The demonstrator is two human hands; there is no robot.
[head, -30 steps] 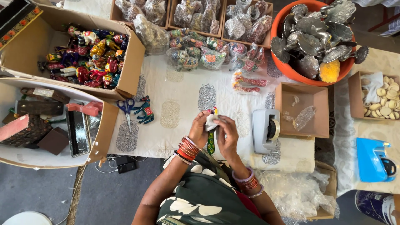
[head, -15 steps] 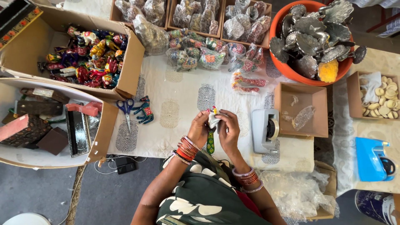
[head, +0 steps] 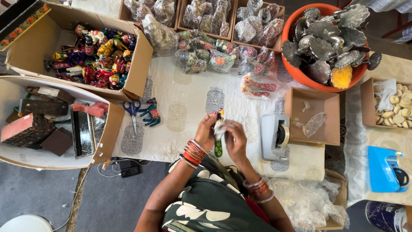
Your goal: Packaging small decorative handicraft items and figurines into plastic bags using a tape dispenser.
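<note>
Over the near edge of a white patterned tablecloth (head: 193, 103), my left hand (head: 207, 130) and my right hand (head: 234, 141) are closed together on a small painted figure (head: 219, 148) with a green lower part and a red and yellow top. Pale wrapping covers its middle between my fingers. Red and orange bangles sit on my left wrist, thinner ones on my right. Just right of my hands stands a grey tape dispenser (head: 275, 136). To the left lie blue-handled scissors (head: 132, 110) and a painted toy animal (head: 151, 114).
A cardboard box of colourful painted figures (head: 92, 56) sits at upper left. Wrapped packets (head: 210, 58) line the far side. An orange tub of metal leaf dishes (head: 328, 41), a small brown box (head: 312, 117), a blue dispenser (head: 386, 168) and crumpled plastic (head: 307, 199) lie right.
My hands have stayed in nearly the same place, turning and working the small figure between the fingers. Nothing else on the table has moved.
</note>
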